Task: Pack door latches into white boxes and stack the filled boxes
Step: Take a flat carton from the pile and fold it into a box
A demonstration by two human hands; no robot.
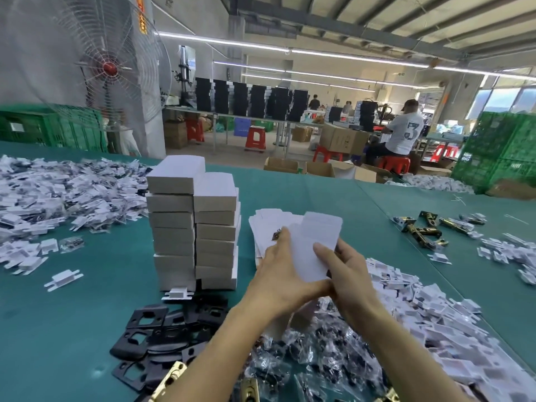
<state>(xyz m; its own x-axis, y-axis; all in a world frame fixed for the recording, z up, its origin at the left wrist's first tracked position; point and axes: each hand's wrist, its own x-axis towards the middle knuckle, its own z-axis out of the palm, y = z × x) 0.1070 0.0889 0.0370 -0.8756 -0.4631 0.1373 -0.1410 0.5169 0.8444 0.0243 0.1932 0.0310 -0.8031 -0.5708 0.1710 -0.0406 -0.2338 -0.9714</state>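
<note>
A single wide-angle view from the person's head faces forward and down across the green table (333, 195). The left hand (278, 274) and right hand (348, 274), holding a flat white box (310, 253), sit close under the lens at lower centre. The stacked white boxes (191, 227) stand just beyond on the left, and the far workshop fills the upper half.

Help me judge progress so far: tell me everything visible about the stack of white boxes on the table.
The stack of white boxes is two touching columns of closed, plain cardboard boxes lying flat, the left column higher. Edges sit slightly uneven, yet both stand upright on the green table. A white folded insert lies at its foot. The left hand and right hand are apart from it, holding an unclosed box.
</note>
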